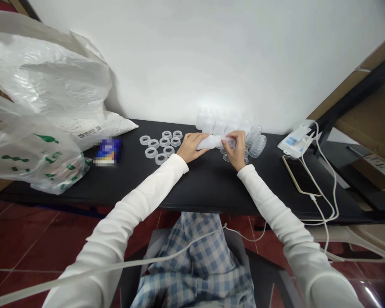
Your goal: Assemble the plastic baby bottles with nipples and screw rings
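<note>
A white translucent plastic bottle (208, 142) lies sideways over the black table. My left hand (192, 146) is wrapped round its body from the left. At its right end my right hand (235, 149) has its fingers closed on a clear plastic piece (227, 142), which meets the bottle; whether the two are joined I cannot tell. Behind my hands several similar white bottles (205, 117) stand against the wall. Stacked clear plastic caps (258, 145) are just right of my right hand. Small clear discs (226, 157) lie partly hidden beneath it. Left of my left hand are several translucent rings (151, 152).
Large plastic bags (45, 72) fill the table's left end, beside a blue packet (108, 150). To the right lie a phone (301, 175) with a charging cable and a white power strip (295, 140). Another cable (167, 258) crosses over my lap.
</note>
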`<state>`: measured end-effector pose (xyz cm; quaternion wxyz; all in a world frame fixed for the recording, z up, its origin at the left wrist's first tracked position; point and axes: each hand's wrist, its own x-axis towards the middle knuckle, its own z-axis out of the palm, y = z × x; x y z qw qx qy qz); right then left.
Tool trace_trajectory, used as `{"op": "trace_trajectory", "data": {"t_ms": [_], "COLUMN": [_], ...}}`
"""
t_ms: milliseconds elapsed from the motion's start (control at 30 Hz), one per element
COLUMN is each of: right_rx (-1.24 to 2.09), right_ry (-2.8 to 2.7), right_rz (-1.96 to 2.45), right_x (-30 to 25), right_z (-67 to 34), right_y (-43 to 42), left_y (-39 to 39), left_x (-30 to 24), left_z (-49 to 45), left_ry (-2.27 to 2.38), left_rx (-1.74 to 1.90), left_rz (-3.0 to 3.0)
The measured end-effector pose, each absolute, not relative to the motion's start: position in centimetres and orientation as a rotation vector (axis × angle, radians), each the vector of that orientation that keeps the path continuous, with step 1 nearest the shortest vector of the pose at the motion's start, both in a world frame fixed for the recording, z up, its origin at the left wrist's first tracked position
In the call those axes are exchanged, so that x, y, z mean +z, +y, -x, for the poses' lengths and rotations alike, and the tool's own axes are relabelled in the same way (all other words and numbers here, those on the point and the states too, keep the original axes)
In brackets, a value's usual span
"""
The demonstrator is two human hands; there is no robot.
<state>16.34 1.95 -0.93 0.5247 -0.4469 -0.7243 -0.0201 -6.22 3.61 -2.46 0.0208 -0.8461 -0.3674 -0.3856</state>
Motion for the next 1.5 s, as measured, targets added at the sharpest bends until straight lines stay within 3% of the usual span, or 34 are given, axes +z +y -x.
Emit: {"op": "trace_trajectory", "data": {"t_ms": [200,367,467,600,767,1000,1133,1333,1500], "right_rx": [-0.142,-0.118,-0.099,-0.133,-0.17,-0.045,-0.001,-0.188,-0.294], "right_ry": [-1.804,-1.951,-2.081,-2.047,-1.812,-1.756,-1.712,-2.017,-2.009], "right_rz": [0.918,0.896,0.913,0.938,1.145,1.507,1.485,1.053,1.215], "right_x": [-1.8,-2.7,-3.2,-3.1,-1.3,0.6,0.9,-0.1,-0.6], "right_z": [-17.0,-17.5,-17.4,-16.4,-14.6,-14.0,-14.8,-17.4,-17.7], "right_y": [2.4,3.0,3.1,2.3,0.8,1.4,1.3,1.5,1.9], "left_y": [2.3,2.4,3.1,3.2,2.2,2.2,2.6,2.3,2.2], "left_x": [-0.7,0.3,0.4,0.5,0.5,-1.4,-1.5,-1.9,-1.8], "left_z": [6.7,6.8,7.1,7.3,6.3,5.0,4.9,5.0,5.0], "left_ry": [-1.114,-1.591,-1.839,-1.536,-1.818,-1.225,-1.039,-1.07,-1.061], "left_rx": [-1.249,-1.56,-1.359,-1.248,-1.323,-1.007,-0.937,-0.967,-0.962], "left_rz": [2.914,3.414,3.838,4.239,3.761,2.803,2.639,2.67,2.601]}}
